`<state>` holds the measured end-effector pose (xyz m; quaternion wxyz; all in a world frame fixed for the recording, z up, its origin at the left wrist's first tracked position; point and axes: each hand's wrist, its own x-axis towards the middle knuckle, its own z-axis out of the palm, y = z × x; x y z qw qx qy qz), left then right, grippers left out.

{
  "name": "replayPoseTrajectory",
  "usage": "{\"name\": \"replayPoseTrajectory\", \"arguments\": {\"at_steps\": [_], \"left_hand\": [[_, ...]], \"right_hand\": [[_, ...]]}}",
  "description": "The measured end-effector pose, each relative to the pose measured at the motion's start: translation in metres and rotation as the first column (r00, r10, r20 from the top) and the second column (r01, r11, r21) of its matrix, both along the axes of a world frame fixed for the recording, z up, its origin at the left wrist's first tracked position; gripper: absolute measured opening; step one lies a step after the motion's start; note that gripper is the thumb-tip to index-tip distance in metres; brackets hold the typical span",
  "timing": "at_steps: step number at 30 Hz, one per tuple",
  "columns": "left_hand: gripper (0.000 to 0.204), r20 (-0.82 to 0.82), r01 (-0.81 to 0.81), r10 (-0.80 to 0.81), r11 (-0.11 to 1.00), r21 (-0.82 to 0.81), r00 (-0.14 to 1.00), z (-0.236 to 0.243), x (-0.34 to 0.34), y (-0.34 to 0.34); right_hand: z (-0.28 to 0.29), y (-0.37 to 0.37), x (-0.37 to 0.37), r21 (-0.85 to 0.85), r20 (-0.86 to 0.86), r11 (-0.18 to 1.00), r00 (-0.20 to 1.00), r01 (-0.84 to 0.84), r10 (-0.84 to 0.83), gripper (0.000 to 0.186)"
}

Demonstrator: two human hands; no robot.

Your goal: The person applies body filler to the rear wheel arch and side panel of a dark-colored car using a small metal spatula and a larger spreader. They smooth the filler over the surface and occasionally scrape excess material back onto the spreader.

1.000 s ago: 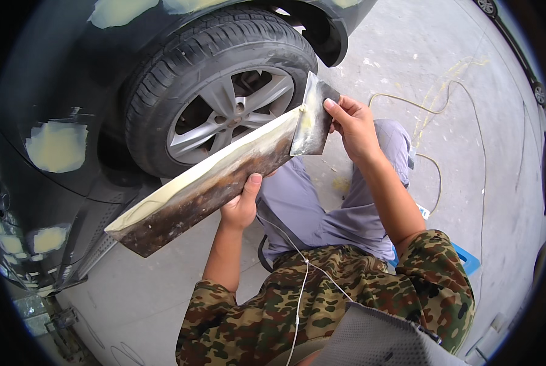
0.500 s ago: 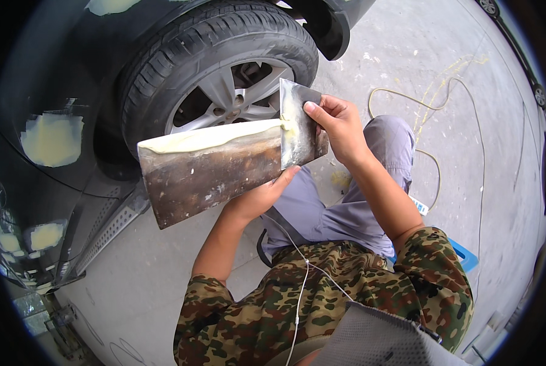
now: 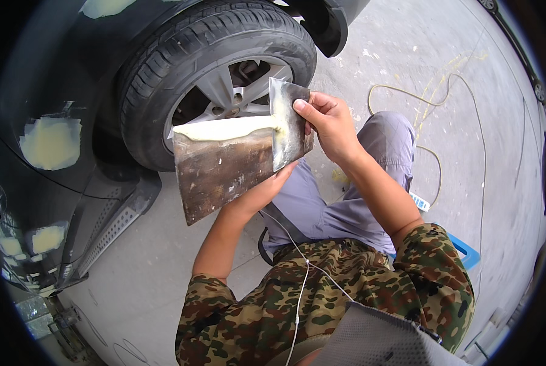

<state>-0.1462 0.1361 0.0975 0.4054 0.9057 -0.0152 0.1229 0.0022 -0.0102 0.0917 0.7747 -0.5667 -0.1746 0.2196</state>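
Note:
My left hand (image 3: 267, 186) grips a wide, stained metal plate (image 3: 218, 177) from underneath, its fingers mostly hidden. A thick ridge of pale cream paste (image 3: 221, 127) lies along the plate's upper edge. My right hand (image 3: 325, 125) pinches a smaller steel scraper (image 3: 285, 146), thumb on its face, which lies across the right end of the plate and paste, with some paste smeared on it. Both tools are held above my bent legs, in front of the car's wheel (image 3: 187, 67).
The dark car body (image 3: 59, 91) with pale filler patches (image 3: 50, 143) fills the left side. A perforated side step (image 3: 114, 232) is below. On the concrete floor (image 3: 370, 55) lie a looped hose (image 3: 407, 90) and a blue plastic item (image 3: 462, 253). Another car shows at the top right rim.
The plate has swung from a long diagonal to nearly level, its left end now higher and farther right. My right hand and the scraper have shifted left; my left hand has moved right.

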Motion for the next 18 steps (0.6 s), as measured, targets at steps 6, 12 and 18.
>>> {"name": "replayPoseTrajectory", "arguments": {"at_steps": [6,12,18], "left_hand": [[0.035,-0.007,-0.026,0.026,1.0,0.016,1.0,-0.009,0.016,-0.005],[0.031,0.191,-0.02,0.012,0.999,0.039,0.981,-0.043,0.036,0.001],[0.038,-0.04,0.038,-0.214,0.348,-0.937,0.976,-0.08,0.057,0.009]], "right_hand": [[0.021,0.001,-0.01,0.069,-0.05,0.997,0.998,-0.02,0.023,0.038],[0.032,-0.004,-0.01,0.151,-0.044,0.988,0.998,-0.032,0.039,0.03],[0.04,-0.013,-0.01,0.227,-0.063,0.973,0.997,-0.027,0.042,0.025]]}}
